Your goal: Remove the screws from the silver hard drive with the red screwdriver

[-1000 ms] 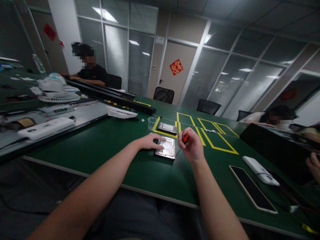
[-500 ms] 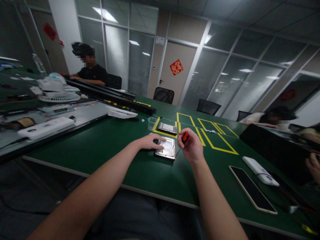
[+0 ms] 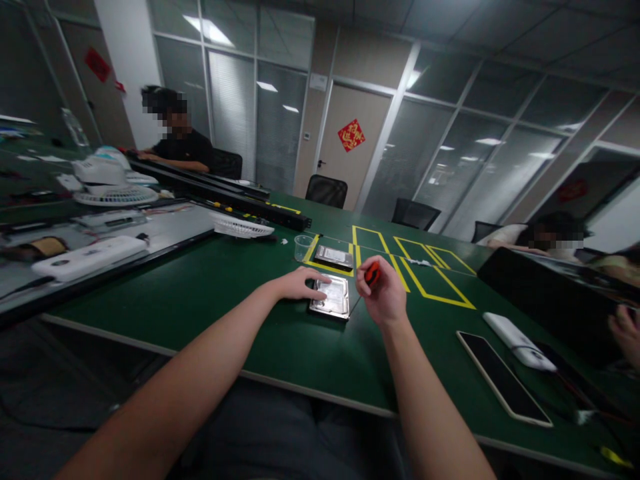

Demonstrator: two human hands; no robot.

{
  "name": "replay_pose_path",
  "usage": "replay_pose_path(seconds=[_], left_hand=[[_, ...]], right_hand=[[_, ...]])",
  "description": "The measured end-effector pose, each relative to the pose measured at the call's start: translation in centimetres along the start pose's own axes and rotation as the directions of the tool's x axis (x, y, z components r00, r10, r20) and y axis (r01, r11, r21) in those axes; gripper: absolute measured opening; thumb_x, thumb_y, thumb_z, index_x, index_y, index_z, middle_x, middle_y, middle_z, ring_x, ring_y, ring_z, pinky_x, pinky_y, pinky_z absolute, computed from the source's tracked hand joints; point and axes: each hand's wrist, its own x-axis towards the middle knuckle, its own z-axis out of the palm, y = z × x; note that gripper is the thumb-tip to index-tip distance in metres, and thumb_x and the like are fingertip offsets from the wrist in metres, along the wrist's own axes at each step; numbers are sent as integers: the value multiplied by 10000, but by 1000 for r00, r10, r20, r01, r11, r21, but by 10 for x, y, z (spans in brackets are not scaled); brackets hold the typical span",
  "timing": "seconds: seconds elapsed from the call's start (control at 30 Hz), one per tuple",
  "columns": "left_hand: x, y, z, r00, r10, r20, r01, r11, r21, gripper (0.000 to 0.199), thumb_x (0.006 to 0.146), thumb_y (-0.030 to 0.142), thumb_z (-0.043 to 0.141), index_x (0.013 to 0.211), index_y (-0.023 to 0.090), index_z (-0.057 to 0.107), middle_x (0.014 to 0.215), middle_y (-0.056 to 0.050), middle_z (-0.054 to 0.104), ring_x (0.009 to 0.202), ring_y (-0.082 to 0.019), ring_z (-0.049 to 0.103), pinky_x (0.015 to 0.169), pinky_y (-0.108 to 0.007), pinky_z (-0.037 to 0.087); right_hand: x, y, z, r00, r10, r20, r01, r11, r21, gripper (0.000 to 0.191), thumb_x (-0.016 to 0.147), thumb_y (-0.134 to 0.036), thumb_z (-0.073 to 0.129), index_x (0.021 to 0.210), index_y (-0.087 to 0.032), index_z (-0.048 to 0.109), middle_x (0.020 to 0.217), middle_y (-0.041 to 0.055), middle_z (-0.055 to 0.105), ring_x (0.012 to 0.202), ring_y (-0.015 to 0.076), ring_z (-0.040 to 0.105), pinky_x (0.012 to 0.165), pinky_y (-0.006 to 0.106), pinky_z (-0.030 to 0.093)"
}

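Rests the left hand (image 3: 300, 283) on the near hard drive (image 3: 334, 300), thumb and fingers parted over the left side of the metal top, not wrapped around it. Holds a red and black screwdriver (image 3: 373, 273) in the right hand (image 3: 387, 293), fingers closed around the handle, with the thin shaft slanting down to the drive's near right corner (cannot tell whether the tip touches a screw). Has that drive lying flat on the green tabletop (image 3: 175, 313), close in front of the body.

Looks, as a judgement, like work in progress on the near drive: shows the metal top in place, with no part of it lifted. Cannot tell how many screws, if any, are out, nor whether the clear plastic cup (image 3: 303, 248) just beyond holds any (too small to read). Has the far hard drive (image 3: 334, 256) lying inside a frame of yellow tape (image 3: 447, 299), apart from both hands and looking whole too.

Keeps a phone (image 3: 503, 380) and a white case (image 3: 520, 341) at the near right, well apart from the drives. Includes another person (image 3: 183, 150) seated at the far left.
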Motion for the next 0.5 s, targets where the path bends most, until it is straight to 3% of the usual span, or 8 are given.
replay_pose_path(seconds=[0.5], left_hand=[[-2, 4, -3, 999, -27, 18, 27, 1000, -2, 661, 803, 632, 725, 1395, 364, 605, 1490, -55, 504, 1409, -328, 393, 1170, -433, 290]], right_hand=[[-1, 1, -1, 1000, -25, -7, 25, 999, -28, 197, 914, -371, 575, 796, -221, 522, 657, -13, 596, 450, 102, 447, 439, 222, 327]])
